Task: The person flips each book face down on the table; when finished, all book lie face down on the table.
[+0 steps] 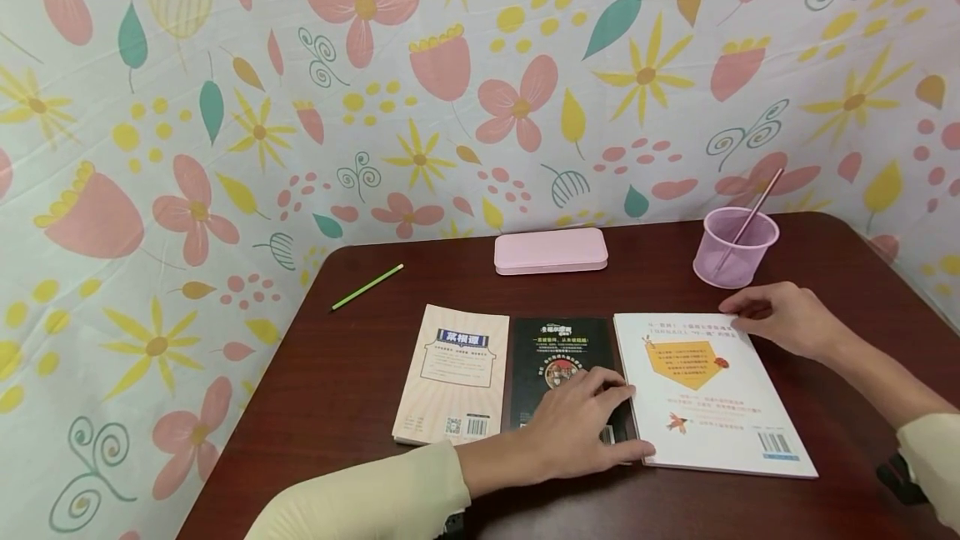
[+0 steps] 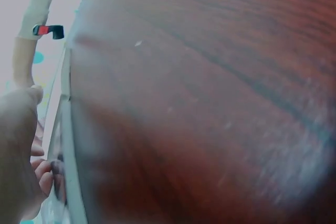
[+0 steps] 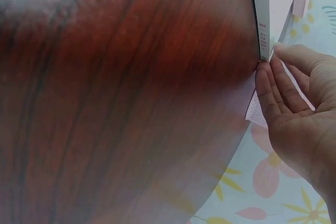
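Note:
A white book lies back cover up, with a yellow panel and a barcode on it. Its top right corner is between the thumb and fingers of my right hand, which pinch it; the right wrist view also shows this hand at the corner. My left hand rests over the lower part of a black book, fingertips touching the white book's left edge and thumb at its lower left corner. Left of the black book lies a cream book.
A pink pencil case lies at the back of the dark wooden table. A purple mesh cup holding a pink pencil stands back right. A green pencil lies back left. A floral cloth hangs behind.

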{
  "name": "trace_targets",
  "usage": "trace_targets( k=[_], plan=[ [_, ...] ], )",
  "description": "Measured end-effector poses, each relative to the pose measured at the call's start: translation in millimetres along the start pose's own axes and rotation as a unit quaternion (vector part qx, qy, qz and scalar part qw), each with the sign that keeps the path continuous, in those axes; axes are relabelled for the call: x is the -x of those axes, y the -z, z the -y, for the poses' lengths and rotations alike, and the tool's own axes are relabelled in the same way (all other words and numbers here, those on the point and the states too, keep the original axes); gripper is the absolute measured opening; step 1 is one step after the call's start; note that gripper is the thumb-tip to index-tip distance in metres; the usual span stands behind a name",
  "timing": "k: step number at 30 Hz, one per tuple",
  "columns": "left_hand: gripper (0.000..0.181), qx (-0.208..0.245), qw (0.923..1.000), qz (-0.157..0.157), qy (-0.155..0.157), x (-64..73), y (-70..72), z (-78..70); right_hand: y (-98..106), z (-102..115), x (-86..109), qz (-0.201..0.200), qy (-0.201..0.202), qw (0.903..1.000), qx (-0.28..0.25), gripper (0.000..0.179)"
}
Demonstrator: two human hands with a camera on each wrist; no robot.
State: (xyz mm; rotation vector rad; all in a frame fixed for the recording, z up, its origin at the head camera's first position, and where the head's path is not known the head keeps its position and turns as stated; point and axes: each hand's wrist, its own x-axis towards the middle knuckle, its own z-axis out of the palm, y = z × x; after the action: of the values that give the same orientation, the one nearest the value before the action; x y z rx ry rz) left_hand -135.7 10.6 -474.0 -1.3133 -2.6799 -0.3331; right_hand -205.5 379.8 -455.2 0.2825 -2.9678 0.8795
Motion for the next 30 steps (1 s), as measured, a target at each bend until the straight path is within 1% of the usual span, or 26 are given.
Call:
trace_targets(
  k=[4,8,12,15,21,27,30],
  plan=[
    [0.062,0.051,0.9984,0.022,0.007,-0.8,8.5,10.1,-3,4,2.7,0.001,-0.006,1.0000,-0.003,0.035],
    [0.063,0.081,0.9960,0.036,0.015,1.0,16.6,23.6,-6,10,6.1,-0.006,0.006,1.0000,-0.003,0.043],
    [0.065,0.096,0.9943,0.038,0.027,4.8,25.8,37.9,-9,16,9.9,-0.024,0.031,0.9992,0.008,0.050],
    [0.065,0.109,0.9928,0.032,0.039,8.6,33.6,49.1,-11,21,13.0,-0.035,0.038,0.9986,0.013,0.056],
    [0.069,0.112,0.9920,0.023,0.053,18.1,43.3,75.8,-14,35,21.5,-0.035,0.025,0.9991,0.003,0.070],
    [0.073,0.131,0.9875,0.025,0.083,33.3,49.2,100.4,-18,53,29.3,-0.033,0.017,0.9992,-0.015,0.083],
    [0.076,0.130,0.9862,0.029,0.099,42.7,51.8,110.9,-21,62,32.6,-0.019,0.011,0.9995,-0.024,0.088]
  ],
)
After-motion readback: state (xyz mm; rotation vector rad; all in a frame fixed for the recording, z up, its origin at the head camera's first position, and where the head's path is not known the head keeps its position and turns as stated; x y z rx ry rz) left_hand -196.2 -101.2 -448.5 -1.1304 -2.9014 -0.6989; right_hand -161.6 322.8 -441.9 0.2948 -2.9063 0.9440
